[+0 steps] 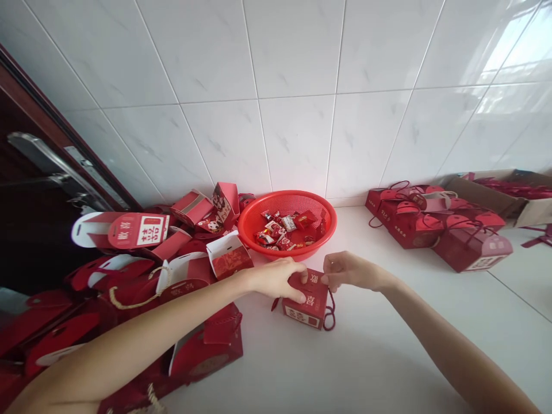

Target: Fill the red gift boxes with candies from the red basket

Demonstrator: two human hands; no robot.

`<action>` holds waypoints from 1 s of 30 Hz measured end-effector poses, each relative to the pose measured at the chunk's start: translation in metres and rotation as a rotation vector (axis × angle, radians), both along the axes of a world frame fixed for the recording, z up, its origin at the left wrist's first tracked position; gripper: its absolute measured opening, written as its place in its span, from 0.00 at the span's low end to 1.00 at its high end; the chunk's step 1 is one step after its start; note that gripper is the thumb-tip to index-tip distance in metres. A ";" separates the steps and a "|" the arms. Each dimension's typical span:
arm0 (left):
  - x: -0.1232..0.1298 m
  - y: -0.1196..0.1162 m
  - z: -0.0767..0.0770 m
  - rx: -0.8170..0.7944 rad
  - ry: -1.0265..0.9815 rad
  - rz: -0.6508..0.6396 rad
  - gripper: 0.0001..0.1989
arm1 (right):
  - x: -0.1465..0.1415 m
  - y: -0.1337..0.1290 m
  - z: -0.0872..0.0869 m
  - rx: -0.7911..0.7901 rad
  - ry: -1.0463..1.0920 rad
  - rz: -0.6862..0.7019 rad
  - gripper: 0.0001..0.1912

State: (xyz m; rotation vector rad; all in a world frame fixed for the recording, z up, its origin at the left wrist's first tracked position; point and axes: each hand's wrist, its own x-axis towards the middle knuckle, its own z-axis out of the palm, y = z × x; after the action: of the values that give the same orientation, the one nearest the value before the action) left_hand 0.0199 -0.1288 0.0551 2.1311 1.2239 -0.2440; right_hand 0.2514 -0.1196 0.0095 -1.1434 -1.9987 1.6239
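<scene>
Presently in hand: one small red box (317, 302), upright on the white counter (366, 351), just in front of the red basket (330, 223) of wrapped sweets (282, 233). Left hand (278, 280): thumb and forefinger apart, both laid on the box's top. Right hand (351, 271): fingertips gathered at the top's right edge, beside the cord (330, 319); the detail is too small to tell whether they are clamped on it. Step, as judged: fastening the top and settling the cord. The next move would call for a steady left hand and a light, exact pull from the right. Condition of box: deep red, top apparently flat, pale characters printed across it; near face with a white panel bearing patterned lettering and a small red square; dark red cord hanging in a loop at the right end. Flanking lots: open boxes (230, 261) at left; corded boxes (409, 230) at right, well apart.
</scene>
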 end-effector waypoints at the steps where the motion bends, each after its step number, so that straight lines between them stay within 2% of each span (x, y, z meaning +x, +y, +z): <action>1: 0.001 -0.002 0.000 0.000 0.006 0.021 0.22 | -0.001 -0.001 -0.001 0.090 -0.109 -0.011 0.17; 4: 0.004 -0.009 -0.001 -0.006 -0.003 0.081 0.24 | -0.001 -0.007 -0.006 0.265 -0.328 -0.064 0.16; 8: 0.002 -0.011 -0.006 0.051 -0.047 0.098 0.23 | 0.004 -0.012 -0.015 0.229 -0.327 -0.102 0.18; 11: 0.000 -0.010 -0.010 0.106 -0.125 0.095 0.19 | 0.009 -0.012 -0.020 0.145 -0.277 -0.045 0.22; 14: -0.002 -0.008 -0.012 0.063 -0.186 0.136 0.15 | 0.012 -0.012 -0.021 -0.014 -0.132 0.001 0.23; 19: -0.005 -0.004 -0.009 -0.067 -0.233 0.240 0.22 | 0.014 -0.011 -0.012 -0.241 0.208 -0.119 0.20; 23: -0.007 -0.001 0.005 -0.192 -0.411 0.354 0.23 | 0.016 -0.010 0.002 -0.273 0.377 -0.205 0.18; 27: -0.009 0.000 0.032 -0.338 -0.616 0.436 0.17 | 0.019 -0.010 0.024 -0.122 0.437 -0.262 0.15; 30: -0.008 -0.003 0.051 -0.412 -0.751 0.436 0.14 | 0.019 -0.011 0.040 0.004 0.404 -0.230 0.15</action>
State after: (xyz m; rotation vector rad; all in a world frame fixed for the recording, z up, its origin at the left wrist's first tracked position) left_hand 0.0119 -0.1314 0.1057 1.3502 1.0211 0.4286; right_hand 0.2709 -0.1307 0.0499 -0.9154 -1.5560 1.5802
